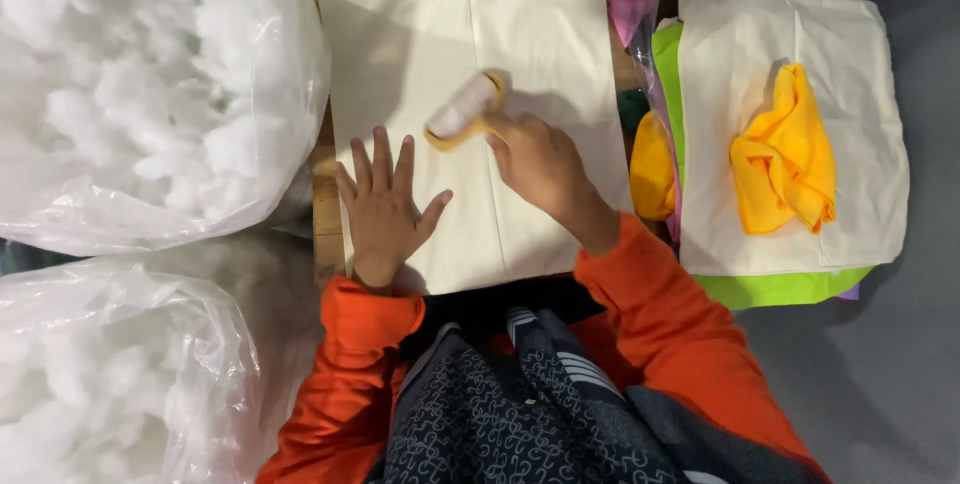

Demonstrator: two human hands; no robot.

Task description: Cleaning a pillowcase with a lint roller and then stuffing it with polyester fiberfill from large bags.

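Far left: two big clear plastic bags of white stuffing (pixel 120 84), one far, one near, bulging against the wooden table (pixel 325 199). Moving right: left hand (pixel 385 206) flat, fingers spread apart, palm pressed onto the cream cloth (pixel 520 54), gripping nothing, just pinning the near left part of the sheet. Right of that: right hand (pixel 535 159) closed on the yellow handle of a lint roller (pixel 465 109), white drum lying on the cloth near its middle, angled toward the far right. Orange sleeves on both arms, dark patterned garment below. Further right: a second cream cloth (pixel 860 144) stacked on green and purple fabric, with a crumpled yellow cloth (pixel 785 159) on top and another yellow piece (pixel 652 169) tucked at the stack's left edge.

Judging the rolling: best kept in straight, overlapping strokes away from the pinning palm, light even pressure, sheet held taut so no wrinkle rides up under the drum. Worth shifting the flat hand whenever the roller nears it.
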